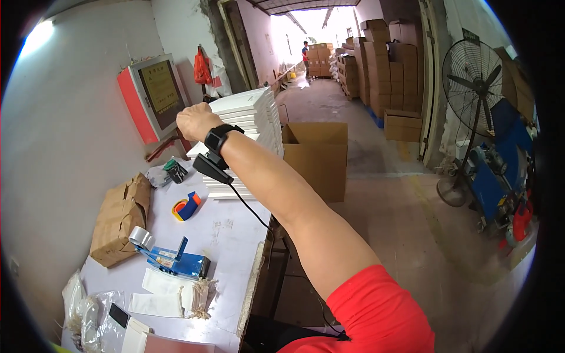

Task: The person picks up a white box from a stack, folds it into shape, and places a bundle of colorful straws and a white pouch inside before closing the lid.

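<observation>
My right hand reaches forward across the table to the left side of a tall stack of flat white boxes. Its fingers look curled in a fist, with the back of the hand towards me; anything inside the grip is hidden. A black band and a small cabled device sit on that wrist. The forearm covers part of the stack. My left hand is out of view. Nearer on the table are a blue and orange tape roll and a blue tape dispenser.
A brown paper parcel and white drawstring bags lie on the table. An open carton stands beyond its right edge. A fan stands at right. Stacked cartons line the passage, where a person stands far off.
</observation>
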